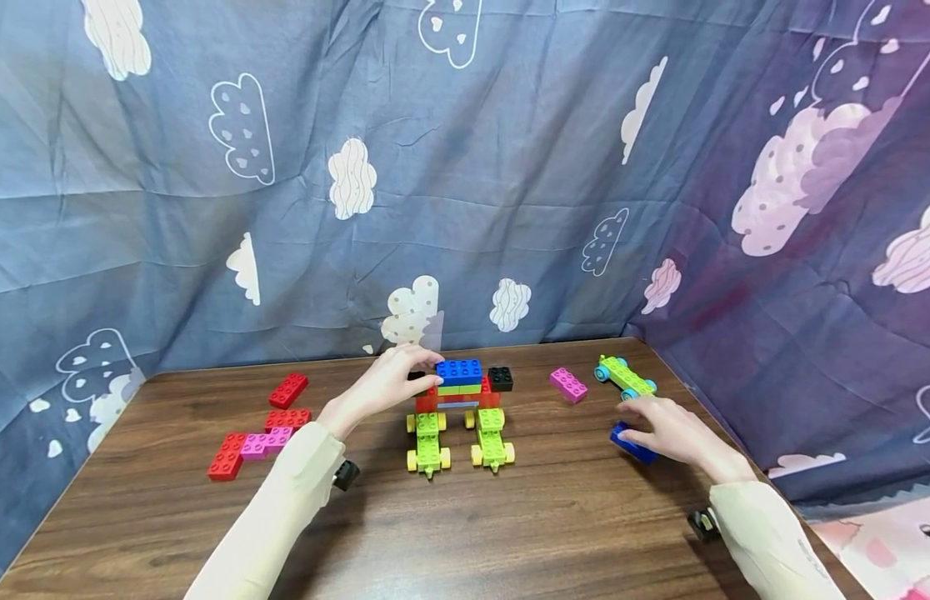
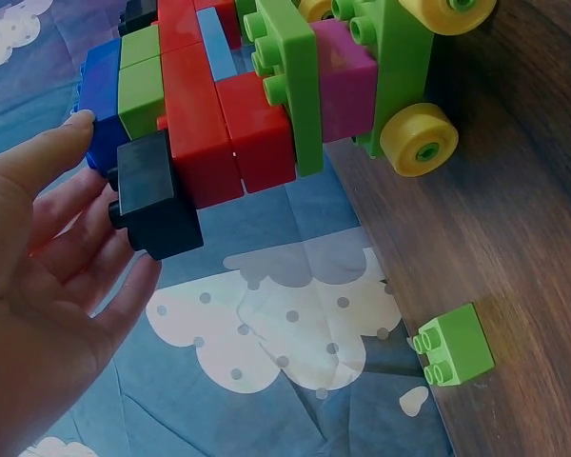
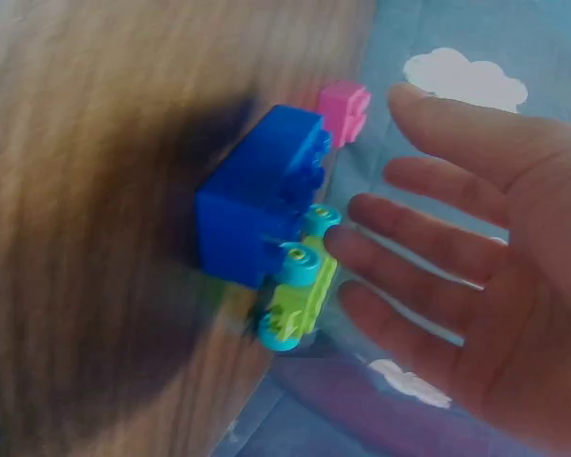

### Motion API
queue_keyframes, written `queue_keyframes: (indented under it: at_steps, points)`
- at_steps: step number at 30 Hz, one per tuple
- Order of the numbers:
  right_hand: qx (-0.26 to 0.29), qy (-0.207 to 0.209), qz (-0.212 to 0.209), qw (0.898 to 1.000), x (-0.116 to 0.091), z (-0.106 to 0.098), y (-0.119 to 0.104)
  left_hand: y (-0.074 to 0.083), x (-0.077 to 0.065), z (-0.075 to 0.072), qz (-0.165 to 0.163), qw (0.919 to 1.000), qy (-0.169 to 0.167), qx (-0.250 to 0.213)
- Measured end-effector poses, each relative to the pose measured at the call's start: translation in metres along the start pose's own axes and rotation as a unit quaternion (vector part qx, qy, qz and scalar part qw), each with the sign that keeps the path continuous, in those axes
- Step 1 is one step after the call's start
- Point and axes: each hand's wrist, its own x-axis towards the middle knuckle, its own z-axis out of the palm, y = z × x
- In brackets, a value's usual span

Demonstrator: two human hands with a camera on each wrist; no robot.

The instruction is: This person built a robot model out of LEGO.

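My left hand [image 1: 393,371] grips the left end of a blue toy brick [image 1: 459,371] between thumb and fingers. That brick sits atop light green bricks [image 2: 141,84] and red bricks [image 2: 200,129], on two lime wheeled bases [image 1: 429,446] with yellow wheels. A black brick [image 2: 157,195] juts from this end beside my fingers; another black brick [image 1: 500,378] is at the right end. On the right, my right hand [image 1: 671,429] hovers with spread fingers over a second blue brick [image 3: 257,195], apart from it in the right wrist view.
Beyond the right hand stand a lime car base [image 1: 626,377] with turquoise wheels and a pink brick [image 1: 568,385]. Red bricks [image 1: 227,457] and pink bricks [image 1: 266,442] lie at the left. A loose green brick [image 2: 454,345] is near the table's back edge, before a cloud-patterned curtain [image 1: 300,217].
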Motion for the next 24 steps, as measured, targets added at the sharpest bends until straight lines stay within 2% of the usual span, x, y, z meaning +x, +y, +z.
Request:
queue_keyframes:
  at_steps: [9, 18, 24]
  points:
    - [0.003, -0.039, 0.021, 0.999, -0.005, 0.012, 0.01, -0.001, 0.0, 0.0, 0.002, 1.0, 0.0, 0.0]
    - [0.031, -0.03, -0.033, 0.999, -0.001, 0.016, 0.004, -0.004, 0.002, 0.002, -0.012, 0.9999, -0.006, -0.003]
    - [0.037, -0.038, -0.009, 0.999, -0.007, 0.014, 0.01, -0.004, 0.001, 0.002, -0.007, 0.9999, -0.005, -0.007]
